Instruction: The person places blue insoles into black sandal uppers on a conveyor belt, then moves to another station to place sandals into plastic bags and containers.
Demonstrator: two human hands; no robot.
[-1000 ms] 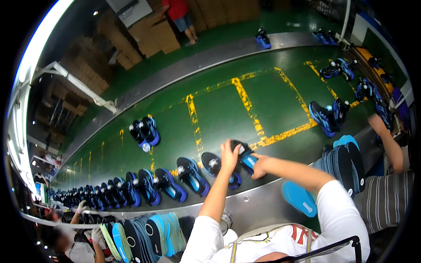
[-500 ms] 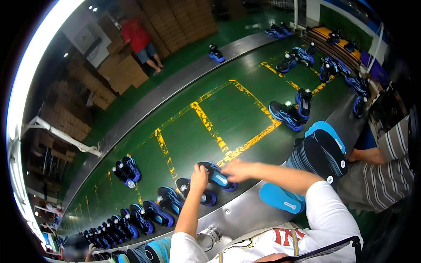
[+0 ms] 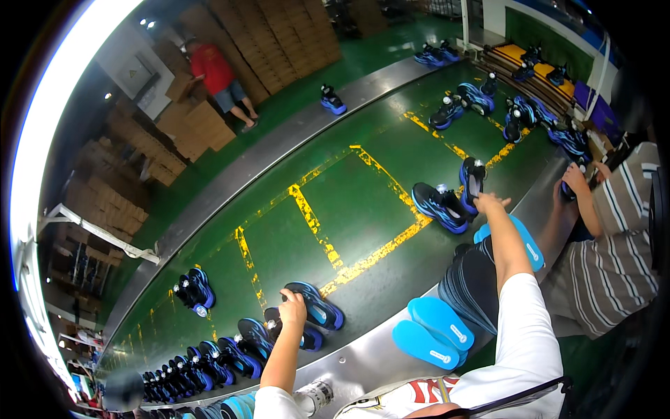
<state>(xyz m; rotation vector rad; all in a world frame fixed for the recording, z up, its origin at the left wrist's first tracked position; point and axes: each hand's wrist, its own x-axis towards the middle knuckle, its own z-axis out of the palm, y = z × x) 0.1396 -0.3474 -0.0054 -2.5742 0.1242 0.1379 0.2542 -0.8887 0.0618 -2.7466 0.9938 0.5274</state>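
My left hand (image 3: pixel 293 305) grips the heel end of a black and blue shoe (image 3: pixel 319 307) lying on the green conveyor belt (image 3: pixel 349 202). Its partner shoe (image 3: pixel 307 336) lies just in front of it. My right hand (image 3: pixel 490 203) is stretched far to the right, fingers apart, at the edge of another pair: one shoe (image 3: pixel 438 205) lies flat and the other (image 3: pixel 472 180) stands on end. The hand holds nothing.
Light blue insoles (image 3: pixel 433 329) and a dark stack of insoles (image 3: pixel 474 281) lie on the steel ledge (image 3: pixel 363 366). A row of shoe pairs (image 3: pixel 202 359) runs left. A co-worker in a striped shirt (image 3: pixel 614 244) works at right. A person in red (image 3: pixel 213 70) stands by cardboard boxes.
My right hand has let go of the shoe by my left hand and reached right to the other pair. My left hand stays on its shoe.
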